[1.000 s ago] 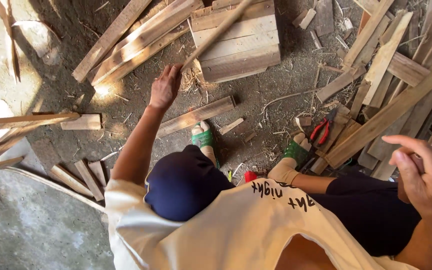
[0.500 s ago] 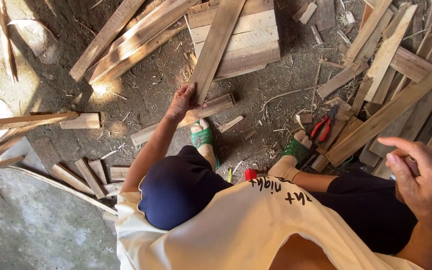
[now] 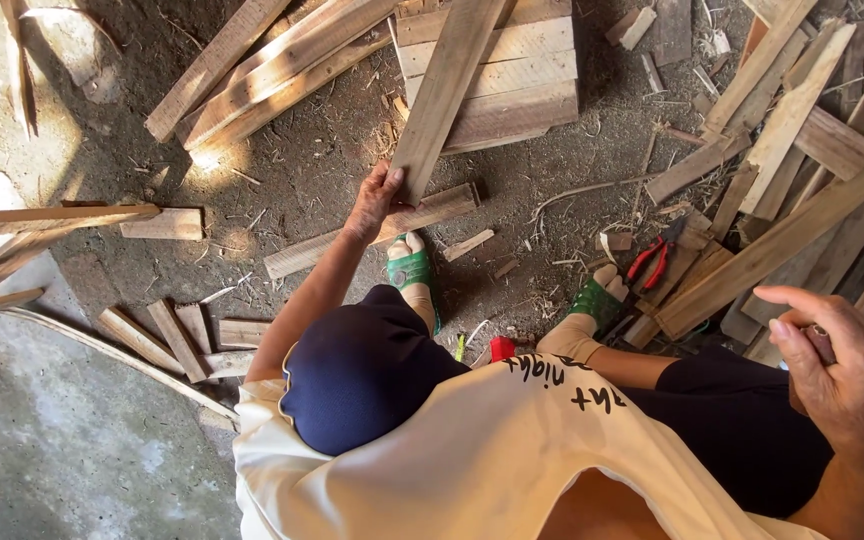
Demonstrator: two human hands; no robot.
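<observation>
Hand, right [image 3: 847, 385]: low at the right edge, well above the ground and apart from the timber below it.
Fingers [image 3: 787, 345]: bent inward and nearly closed; thumb stretched forward over them.
Hold: a small dark object [image 3: 820, 343] shows between the thumb and the curled fingers. Most of it is hidden, so its kind cannot be told.
Hand, left: out of sight.
Co-worker: crouched directly below, in a dark blue cap [image 3: 362, 375] and a cream shirt [image 3: 492, 460], with green sandals [image 3: 414, 270] on the feet.
Co-worker's hand [image 3: 377, 200]: closed round the near end of a long plank [image 3: 447, 85], which slopes up and away over a stack of boards [image 3: 512, 75].
Short board [image 3: 372, 235]: flat on the dirt, just under that hand.
Pliers [image 3: 652, 262]: red handles, lying on the ground beside the co-worker's other foot.
Loose planks [image 3: 802, 215]: piled at an angle along the right side, beneath the right hand.
</observation>
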